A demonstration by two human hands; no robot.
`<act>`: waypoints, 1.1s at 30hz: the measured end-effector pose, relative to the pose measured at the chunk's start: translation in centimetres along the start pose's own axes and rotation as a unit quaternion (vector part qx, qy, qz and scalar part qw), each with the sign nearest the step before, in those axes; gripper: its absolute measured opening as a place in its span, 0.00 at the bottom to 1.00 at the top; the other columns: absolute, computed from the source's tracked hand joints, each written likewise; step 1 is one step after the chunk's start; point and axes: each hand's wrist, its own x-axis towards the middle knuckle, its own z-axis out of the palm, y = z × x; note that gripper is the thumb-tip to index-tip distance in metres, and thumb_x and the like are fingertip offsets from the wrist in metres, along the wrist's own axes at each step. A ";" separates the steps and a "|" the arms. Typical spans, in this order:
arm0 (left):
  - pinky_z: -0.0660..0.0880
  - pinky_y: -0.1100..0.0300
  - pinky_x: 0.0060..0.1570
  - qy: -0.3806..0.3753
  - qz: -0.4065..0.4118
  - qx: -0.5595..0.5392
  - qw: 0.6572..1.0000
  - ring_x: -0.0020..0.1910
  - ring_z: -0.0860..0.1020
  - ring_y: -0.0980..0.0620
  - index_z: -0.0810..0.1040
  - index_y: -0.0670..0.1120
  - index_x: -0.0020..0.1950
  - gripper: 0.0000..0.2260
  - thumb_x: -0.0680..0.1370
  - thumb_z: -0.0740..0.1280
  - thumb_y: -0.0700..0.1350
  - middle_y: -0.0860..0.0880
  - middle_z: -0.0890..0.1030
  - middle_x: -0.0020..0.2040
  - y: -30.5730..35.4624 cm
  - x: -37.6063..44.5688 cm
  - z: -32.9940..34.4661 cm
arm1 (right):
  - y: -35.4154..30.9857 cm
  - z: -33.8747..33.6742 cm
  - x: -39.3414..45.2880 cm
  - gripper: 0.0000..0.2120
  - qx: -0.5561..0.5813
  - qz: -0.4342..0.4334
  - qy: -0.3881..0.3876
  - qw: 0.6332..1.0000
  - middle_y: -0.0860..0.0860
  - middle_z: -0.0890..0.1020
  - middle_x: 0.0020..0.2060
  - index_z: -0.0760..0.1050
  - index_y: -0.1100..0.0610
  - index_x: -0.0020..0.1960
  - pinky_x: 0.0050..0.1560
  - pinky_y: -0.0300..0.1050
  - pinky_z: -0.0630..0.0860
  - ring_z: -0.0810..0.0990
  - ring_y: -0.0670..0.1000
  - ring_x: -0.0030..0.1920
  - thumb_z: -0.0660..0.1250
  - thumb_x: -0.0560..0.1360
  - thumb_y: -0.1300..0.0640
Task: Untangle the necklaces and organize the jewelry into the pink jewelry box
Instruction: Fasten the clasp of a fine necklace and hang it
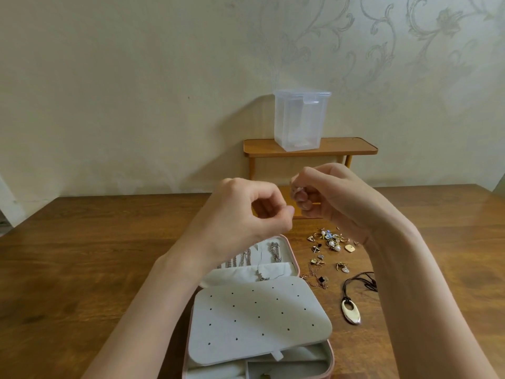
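Note:
The pink jewelry box (296, 265) lies open on the table in front of me, its grey perforated earring panel (257, 315) folded over the lower tray. Several silver chains (246, 259) hang in the lid pocket. Both hands are raised above the box. My right hand (333, 198) pinches a small silvery piece of jewelry (296, 191) at its fingertips. My left hand (246, 212) has thumb and forefinger pinched together close beside it; whatever it holds is too fine to see. Loose earrings and rings (329, 240) lie right of the box.
A brown cord necklace with an oval metal pendant (351, 311) lies at the right. A thin rose chain with dark stones (318, 279) lies by the box edge. A clear plastic container (300, 120) stands on a small wooden shelf (341, 147) against the wall.

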 end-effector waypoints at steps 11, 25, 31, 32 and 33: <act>0.72 0.65 0.31 0.021 -0.209 -0.197 0.958 0.37 0.79 0.59 0.84 0.49 0.43 0.11 0.68 0.69 0.55 0.53 0.85 0.40 -0.4 0.4 -0.3 | 0.0 -0.4 -0.1 0.10 -0.003 -0.030 -0.068 0.997 0.53 0.73 0.29 0.78 0.71 0.44 0.37 0.41 0.68 0.70 0.48 0.33 0.65 0.75 0.62; 0.68 0.67 0.25 0.035 -0.220 -0.266 0.938 0.35 0.73 0.58 0.80 0.46 0.39 0.05 0.75 0.67 0.42 0.53 0.79 0.32 -0.7 0.7 -0.2 | -0.2 -0.5 -0.5 0.09 -0.012 -0.002 -0.140 0.990 0.52 0.74 0.28 0.79 0.61 0.35 0.29 0.35 0.69 0.71 0.46 0.29 0.69 0.64 0.55; 0.70 0.66 0.27 0.022 -0.197 -0.241 0.950 0.33 0.75 0.58 0.79 0.44 0.43 0.03 0.75 0.68 0.41 0.52 0.81 0.34 -0.7 0.5 -0.2 | -0.2 -0.8 -0.7 0.08 -0.051 0.010 -0.148 0.988 0.51 0.73 0.27 0.77 0.62 0.35 0.29 0.34 0.69 0.70 0.45 0.28 0.69 0.69 0.58; 0.70 0.66 0.27 0.022 -0.194 -0.229 0.954 0.32 0.75 0.56 0.79 0.44 0.43 0.02 0.75 0.68 0.41 0.52 0.81 0.33 -0.8 0.5 -0.2 | -0.2 -0.8 -0.7 0.07 -0.067 0.011 -0.142 0.987 0.51 0.73 0.27 0.76 0.63 0.35 0.29 0.34 0.69 0.70 0.45 0.28 0.68 0.72 0.61; 0.71 0.65 0.28 0.023 -0.190 -0.211 0.959 0.31 0.74 0.54 0.79 0.44 0.43 0.02 0.75 0.68 0.41 0.53 0.81 0.33 -0.8 0.5 -0.2 | -0.2 -0.8 -0.7 0.08 -0.085 0.011 -0.134 0.987 0.51 0.73 0.27 0.76 0.63 0.36 0.29 0.34 0.69 0.70 0.45 0.28 0.66 0.74 0.64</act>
